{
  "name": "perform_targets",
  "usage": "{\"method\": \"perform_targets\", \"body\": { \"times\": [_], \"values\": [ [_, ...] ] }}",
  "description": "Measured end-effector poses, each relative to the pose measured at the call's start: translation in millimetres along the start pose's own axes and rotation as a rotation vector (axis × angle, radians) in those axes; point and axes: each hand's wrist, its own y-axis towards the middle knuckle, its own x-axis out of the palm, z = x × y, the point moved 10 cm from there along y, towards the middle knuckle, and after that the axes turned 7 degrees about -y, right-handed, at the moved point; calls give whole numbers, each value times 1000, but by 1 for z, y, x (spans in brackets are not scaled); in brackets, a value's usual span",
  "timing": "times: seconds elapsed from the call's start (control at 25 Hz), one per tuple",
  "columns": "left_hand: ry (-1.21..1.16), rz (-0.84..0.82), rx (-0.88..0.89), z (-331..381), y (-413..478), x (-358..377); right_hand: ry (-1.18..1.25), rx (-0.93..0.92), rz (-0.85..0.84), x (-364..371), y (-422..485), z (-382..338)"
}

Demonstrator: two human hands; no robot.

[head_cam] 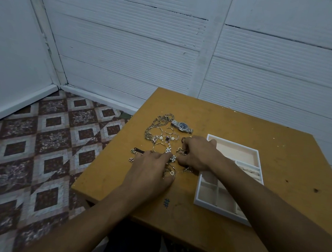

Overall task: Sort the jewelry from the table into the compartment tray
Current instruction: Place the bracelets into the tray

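Note:
A tangle of jewelry (161, 139) lies on the wooden table (230, 120): chains, thin bangles, a pearl strand (168, 148) and a silver wristwatch (181, 126) at the far side. My left hand (151, 170) rests on the near part of the pile, fingertips by the pearl strand. My right hand (197, 153) has its fingers curled down and pinches a small gold piece (181, 151) in the pile. The white compartment tray (257, 152) sits to the right, partly hidden under my right forearm; a chain lies in one middle compartment.
The table's left edge drops off to a patterned tile floor (42, 146). A white panelled wall (166, 47) stands close behind the table. A heart-charm bangle (171, 172) lies near my left thumb.

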Motion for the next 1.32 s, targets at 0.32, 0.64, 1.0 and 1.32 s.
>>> {"method": "perform_targets", "body": {
  "times": [0.32, 0.64, 1.0, 1.32],
  "values": [
    [54, -30, 5, 7, 0, -2, -75, -100, 120, -4, -12, -8],
    [106, -118, 16, 10, 6, 0, -24, -97, 170, -9, -20, -10],
    [-184, -75, 41, 13, 6, -14, 370, -61, 196, -33, -23, 10],
    [-311, -109, -43, 2, 12, -21, 473, 18, 258, -35, -33, 31]
  ]
}}
